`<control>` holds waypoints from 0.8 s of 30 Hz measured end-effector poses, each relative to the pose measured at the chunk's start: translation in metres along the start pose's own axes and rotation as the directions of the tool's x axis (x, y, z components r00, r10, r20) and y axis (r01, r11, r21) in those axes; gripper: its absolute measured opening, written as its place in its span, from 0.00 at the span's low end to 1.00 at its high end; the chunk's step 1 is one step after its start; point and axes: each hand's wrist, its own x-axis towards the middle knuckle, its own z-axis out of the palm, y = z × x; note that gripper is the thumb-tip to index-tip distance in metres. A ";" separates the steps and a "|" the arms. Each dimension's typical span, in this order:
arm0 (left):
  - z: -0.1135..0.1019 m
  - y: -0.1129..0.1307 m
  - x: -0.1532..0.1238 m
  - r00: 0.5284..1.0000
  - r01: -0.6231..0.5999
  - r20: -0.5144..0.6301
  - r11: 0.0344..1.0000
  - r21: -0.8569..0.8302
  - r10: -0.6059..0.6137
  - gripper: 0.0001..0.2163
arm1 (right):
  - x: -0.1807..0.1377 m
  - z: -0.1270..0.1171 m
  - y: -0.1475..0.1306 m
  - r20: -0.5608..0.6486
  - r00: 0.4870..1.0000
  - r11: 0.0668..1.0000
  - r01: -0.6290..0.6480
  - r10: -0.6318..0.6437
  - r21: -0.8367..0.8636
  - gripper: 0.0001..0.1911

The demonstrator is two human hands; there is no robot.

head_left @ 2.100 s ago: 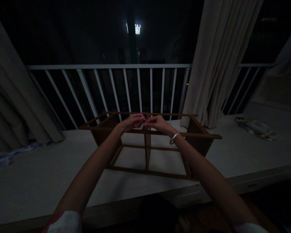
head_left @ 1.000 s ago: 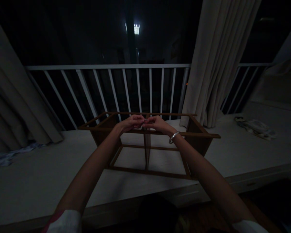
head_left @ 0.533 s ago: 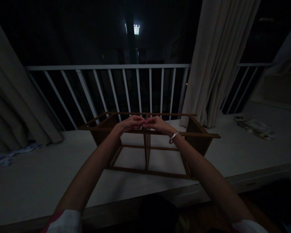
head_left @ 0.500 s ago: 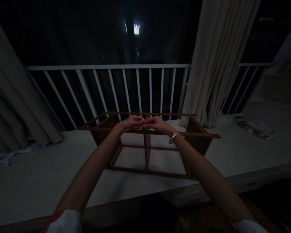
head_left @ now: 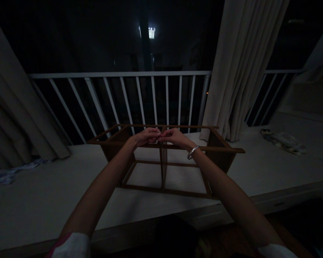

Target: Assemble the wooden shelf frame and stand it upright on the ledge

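Note:
A brown wooden frame (head_left: 140,164) of thin rails and side panels stands on a pale ledge (head_left: 43,193). My left hand (head_left: 145,136) and my right hand (head_left: 173,136) meet above the frame's middle upright, fingertips pinched together on a tiny pale object I cannot make out. Both hands hover just over the front top rail. A silver bangle (head_left: 192,152) circles my right wrist. The room is very dark.
A white railing (head_left: 118,74) runs behind the frame against a black night. Pale curtains hang at the left (head_left: 13,118) and right (head_left: 242,68). Crumpled cloth (head_left: 284,140) lies on the ledge at right, more cloth (head_left: 8,175) at far left.
The hands stay in the same spot over the frame's middle; only the fingertips shift slightly against each other.

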 end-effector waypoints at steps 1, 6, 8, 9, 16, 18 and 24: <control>0.000 0.000 0.000 1.000 -0.007 -0.001 1.000 -0.009 0.007 0.11 | 0.000 0.000 0.000 0.004 1.000 1.000 0.011 -0.011 -0.003 0.16; 0.000 0.001 0.001 0.999 -0.035 -0.013 0.998 -0.047 0.035 0.12 | -0.001 0.000 -0.001 0.040 0.998 0.999 0.046 -0.046 -0.015 0.17; 0.000 0.001 0.000 0.999 -0.023 -0.026 0.998 -0.054 0.022 0.12 | -0.002 0.000 -0.002 0.043 0.998 0.999 0.047 -0.046 -0.018 0.17; -0.001 0.000 0.000 0.999 -0.023 -0.033 0.998 -0.056 0.021 0.12 | -0.002 0.000 -0.002 0.045 0.998 0.999 0.046 -0.045 -0.020 0.17; -0.005 -0.004 0.000 0.999 -0.027 0.017 0.997 -0.070 0.028 0.10 | -0.002 -0.001 -0.004 0.121 0.991 0.998 0.062 -0.062 -0.003 0.19; -0.005 -0.004 0.000 0.999 -0.030 0.023 0.998 -0.063 0.032 0.10 | -0.002 -0.001 -0.003 0.129 0.990 0.998 0.061 -0.060 0.003 0.19; -0.002 -0.003 0.000 0.999 -0.035 -0.007 0.999 -0.028 0.035 0.12 | -0.002 0.000 -0.004 0.113 0.993 1.000 0.027 -0.026 -0.003 0.18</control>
